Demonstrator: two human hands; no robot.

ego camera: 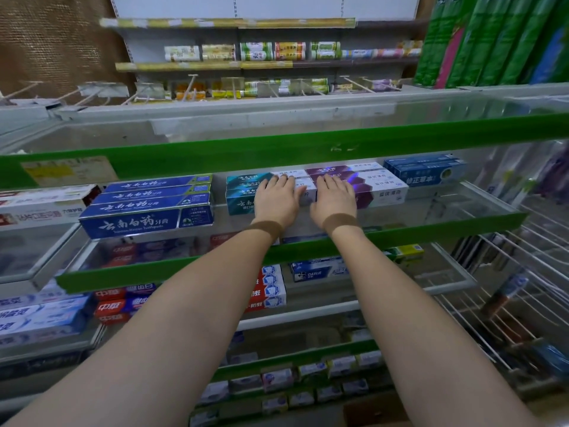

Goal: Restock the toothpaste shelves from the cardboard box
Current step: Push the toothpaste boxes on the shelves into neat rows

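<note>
Both arms reach onto the middle shelf (pixel 480 200): the left hand (pixel 278 197) lies flat, fingers straight, on the teal toothpaste boxes (pixel 243 192), while the right hand (pixel 334 195) presses down, fingers straight, on the purple toothpaste boxes (pixel 378 188) just beside them. Neither hand grips anything. At nine o'clock sit the blue toothpaste boxes (pixel 147 208), at two o'clock a light-blue stack (pixel 426 171); a cardboard box (pixel 377 409) peeks in at six o'clock.

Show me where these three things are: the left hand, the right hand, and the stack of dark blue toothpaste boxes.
left hand (pixel 277 200), head view, back of the hand
right hand (pixel 334 200), head view, back of the hand
dark blue toothpaste boxes (pixel 135 221), head view, front face of the lowest box
</note>
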